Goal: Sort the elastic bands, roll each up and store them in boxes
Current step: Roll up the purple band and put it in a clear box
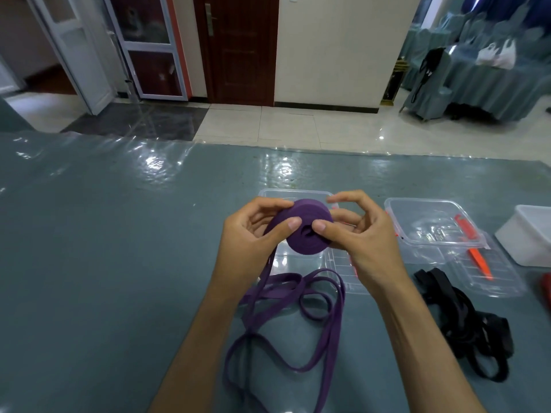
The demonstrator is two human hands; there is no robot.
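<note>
I hold a partly rolled purple elastic band roll [304,234] above the table between both hands. My left hand [253,236] grips its left side with thumb on the face. My right hand [357,231] pinches its right side, thumb near the centre. The band's loose purple tail [286,323] hangs down and lies in loops on the table in front of me. A clear plastic box [295,194] sits behind and beneath the roll. A second clear box [432,222] with orange clips stands to the right. A heap of black elastic bands [465,320] lies at right.
A clear lid [489,272] with an orange clip lies in front of the second box. A white box [530,234] stands at the far right edge, a red object [547,290] below it. The table wears a grey-green cloth [104,248] under shiny plastic film.
</note>
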